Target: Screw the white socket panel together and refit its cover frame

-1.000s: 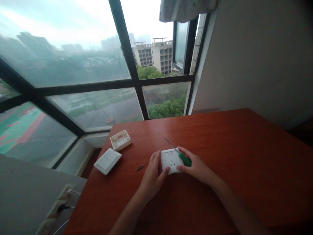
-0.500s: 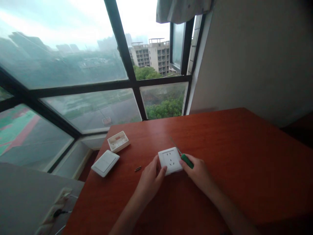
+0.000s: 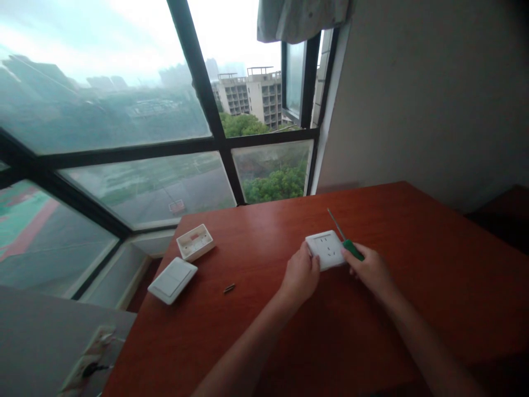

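Note:
A white wall socket (image 3: 325, 251) with several slots faces up between my two hands. My left hand (image 3: 301, 274) is closed on its left edge, thumb over the front corner. The green handle of a screwdriver (image 3: 352, 250) lies in the grip of my right hand (image 3: 371, 268), its metal shaft pointing up and away past the socket's far right corner. The fingers of that hand also touch the socket's right edge. On the tabletop to the left, two small screws (image 3: 228, 288) lie close together.
On the reddish-brown table (image 3: 264, 331), a white switch panel (image 3: 172, 280) lies near the left edge. Behind it is an open cream mounting box (image 3: 195, 242). Windows (image 3: 165, 187) border the far side, and outlets with a black plug (image 3: 91, 368) are on the low wall at left.
Both hands have moved right and slightly away, carrying the socket and screwdriver along. The switch panel, mounting box and screws stay where they were on the table.

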Motion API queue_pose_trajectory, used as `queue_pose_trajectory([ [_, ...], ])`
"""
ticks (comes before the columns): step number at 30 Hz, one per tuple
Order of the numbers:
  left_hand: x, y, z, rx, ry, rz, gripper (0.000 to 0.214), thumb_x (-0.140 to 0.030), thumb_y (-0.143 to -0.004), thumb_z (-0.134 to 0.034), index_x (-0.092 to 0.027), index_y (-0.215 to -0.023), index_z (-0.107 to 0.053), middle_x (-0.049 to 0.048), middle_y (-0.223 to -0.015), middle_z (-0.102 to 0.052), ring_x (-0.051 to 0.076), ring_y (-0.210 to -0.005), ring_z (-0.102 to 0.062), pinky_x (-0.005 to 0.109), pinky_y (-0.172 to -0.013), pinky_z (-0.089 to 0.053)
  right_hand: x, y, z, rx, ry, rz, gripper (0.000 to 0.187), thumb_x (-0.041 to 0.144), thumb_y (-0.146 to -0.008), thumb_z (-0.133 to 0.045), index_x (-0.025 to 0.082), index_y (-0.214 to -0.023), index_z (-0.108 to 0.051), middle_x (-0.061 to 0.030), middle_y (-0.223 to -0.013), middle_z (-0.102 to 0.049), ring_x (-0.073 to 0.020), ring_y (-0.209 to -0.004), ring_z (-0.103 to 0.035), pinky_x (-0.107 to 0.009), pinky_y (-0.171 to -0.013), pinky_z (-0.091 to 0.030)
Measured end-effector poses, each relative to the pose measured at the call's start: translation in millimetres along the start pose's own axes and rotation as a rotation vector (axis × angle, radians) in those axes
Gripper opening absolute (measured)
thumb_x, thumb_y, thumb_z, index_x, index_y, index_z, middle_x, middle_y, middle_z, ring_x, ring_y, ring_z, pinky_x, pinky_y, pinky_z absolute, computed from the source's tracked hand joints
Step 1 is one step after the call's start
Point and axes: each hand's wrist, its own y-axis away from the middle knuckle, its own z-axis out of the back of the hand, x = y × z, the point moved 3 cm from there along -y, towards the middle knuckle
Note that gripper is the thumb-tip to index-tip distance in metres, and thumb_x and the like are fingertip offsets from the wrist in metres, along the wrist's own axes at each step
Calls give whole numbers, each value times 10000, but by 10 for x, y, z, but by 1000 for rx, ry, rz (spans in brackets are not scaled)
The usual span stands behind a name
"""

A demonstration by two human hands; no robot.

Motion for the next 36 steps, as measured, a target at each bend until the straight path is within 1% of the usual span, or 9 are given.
queue_pose_trajectory([
  [5,-164,-290,-367,39,10,13,296,-225,-901,-439,-118,-1171,-493,182,-1160,-646,288,-1055,-623,371,-901,-468,-302,-235,309,-70,14,-60,402,505,-809,-517,145,-936,-642,12,-468,-559,-173,-412,-547,-266,-419,-407],
  [9,-236,-417,-563,69,25,21,307,-240,-891,-455,-109,-1165,-505,191,-1141,-655,296,-1044,-630,380,-889,-479,-440,-333,431,-99,53,-86,397,492,-796,-520,139,-928,-645,-1,-467,-569,-176,-413,-553,-270,-422,-413],
  [17,-285,-376,-575,116,62,-35,328,-211,-870,-481,-130,-1186,-511,153,-1143,-658,248,-1023,-635,330,-874,-488,-467,-335,506,-112,158,-71,423,503,-816,-477,141,-940,-657,-40,-528,-616,-209,-477,-600,-301,-479,-439],
  [21,-284,-229,-425,147,67,-99,330,-199,-847,-500,-158,-1173,-531,109,-1103,-671,218,-951,-643,306,-826,-496,-268,-234,514,-244,277,12,410,464,-813,-490,154,-1022,-660,-108,-747,-691,-274,-717,-645,-379,-679,-462],
  [23,-263,-109,-311,170,59,-125,315,-219,-834,-519,-160,-1141,-557,93,-1034,-686,210,-886,-646,304,-784,-500,-74,-141,431,-315,338,172,397,451,-830,-471,151,-1011,-658,-151,-937,-696,-294,-866,-635,-388,-762,-453],
  [27,-168,183,6,202,-18,-200,287,-213,-815,-528,-162,-1085,-607,80,-976,-685,185,-807,-633,278,-729,-491,316,33,4,-64,185,313,376,468,-854,-483,163,-994,-653,-136,-978,-699,-275,-901,-628,-370,-800,-451],
  [30,-10,380,304,149,-95,-196,228,-150,-806,-492,-167,-975,-645,72,-922,-680,166,-780,-621,255,-712,-480,565,111,-398,180,42,351,297,400,-873,-475,191,-978,-657,-104,-932,-709,-252,-857,-633,-360,-782,-449],
  [33,193,539,602,69,-76,-160,257,-170,-845,-484,-187,-1057,-630,59,-960,-682,157,-800,-626,247,-720,-484,706,124,-715,249,1,385,212,355,-847,-521,209,-890,-669,-76,-897,-710,-236,-843,-631,-342,-776,-446],
  [36,394,680,879,-22,-81,-106,251,-212,-876,-487,-197,-1084,-627,49,-934,-685,151,-773,-627,247,-702,-491,708,107,-896,247,-48,356,203,351,-853,-514,199,-876,-646,-58,-806,-684,-211,-763,-623,-325,-721,-450],
])
